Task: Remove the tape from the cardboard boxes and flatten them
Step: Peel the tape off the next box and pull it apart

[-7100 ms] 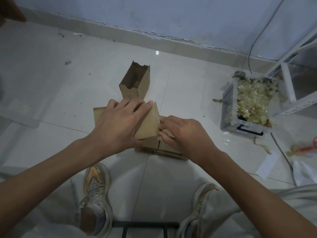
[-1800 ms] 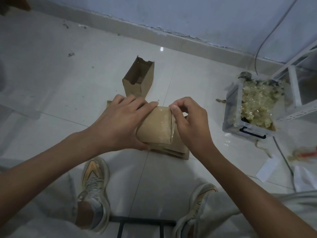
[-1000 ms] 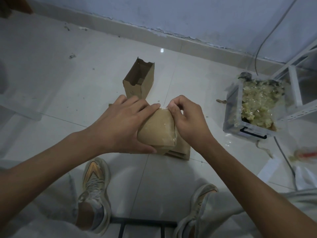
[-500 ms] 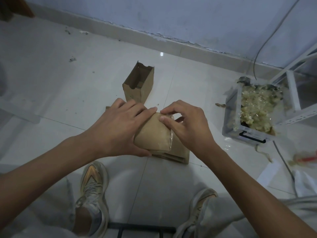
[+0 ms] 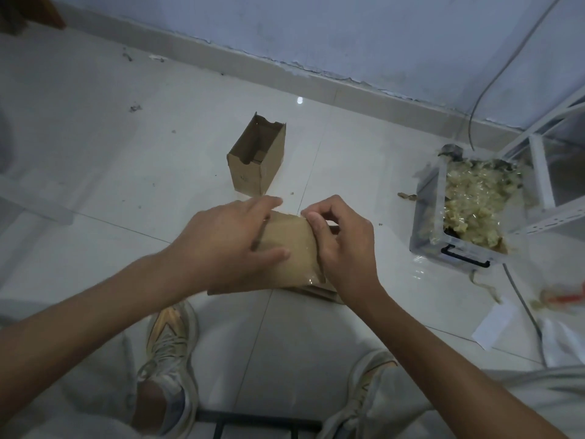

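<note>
There is one view only, from a wide-angle camera worn on the person's head. It faces forward and steeply down at the floor (image 5: pixel 95 160), with the wall (image 5: pixel 348 33) and its skirting running across the top edge. Both forearms enter from the bottom corners and meet near the middle, close to the lens, where the left hand (image 5: pixel 221 245) and right hand (image 5: pixel 345 245) sit. The person's shoes (image 5: pixel 167 346) lie directly below, near the bottom edge. Straight lines bend toward the borders. No second view shares the scene.
</note>
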Available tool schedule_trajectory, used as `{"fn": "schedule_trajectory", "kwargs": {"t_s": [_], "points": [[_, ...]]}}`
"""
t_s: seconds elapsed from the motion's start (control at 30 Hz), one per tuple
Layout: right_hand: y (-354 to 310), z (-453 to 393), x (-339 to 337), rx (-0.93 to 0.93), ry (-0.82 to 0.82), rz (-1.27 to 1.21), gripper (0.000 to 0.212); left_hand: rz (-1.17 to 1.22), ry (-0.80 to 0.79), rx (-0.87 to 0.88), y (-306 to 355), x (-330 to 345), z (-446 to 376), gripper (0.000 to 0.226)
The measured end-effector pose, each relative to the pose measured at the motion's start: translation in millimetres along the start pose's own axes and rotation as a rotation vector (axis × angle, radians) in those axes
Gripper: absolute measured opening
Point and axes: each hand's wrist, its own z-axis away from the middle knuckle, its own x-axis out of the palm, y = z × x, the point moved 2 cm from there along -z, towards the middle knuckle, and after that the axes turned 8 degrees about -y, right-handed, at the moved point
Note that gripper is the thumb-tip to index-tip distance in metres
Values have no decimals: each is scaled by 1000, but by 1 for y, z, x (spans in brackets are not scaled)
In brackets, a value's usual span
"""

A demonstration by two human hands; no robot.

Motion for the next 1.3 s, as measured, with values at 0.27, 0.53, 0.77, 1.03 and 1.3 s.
{"fn": "schedule_trajectory", "kwargs": {"t_s": [0.27, 0.53, 0.77, 1.03, 1.3], "points": [[-12, 0, -3, -171, -49, -38, 9, 571, -417, -78, -35, 6, -24, 129], [-19, 2, -6, -185, -90, -159, 11, 548, -314, -57, -39, -2, -27, 130], [-26, 8, -6, -146, -98, -232, 13, 757, -294, -55, -27, 7, -27, 121], [-29, 7, -13, -242, 151, -141, 14, 881, -392, -6, -20, 1, -18, 111], [-21, 2, -7, -164, -5, -84, 11, 587, -68, -117, -35, 3, -23, 90]]}}
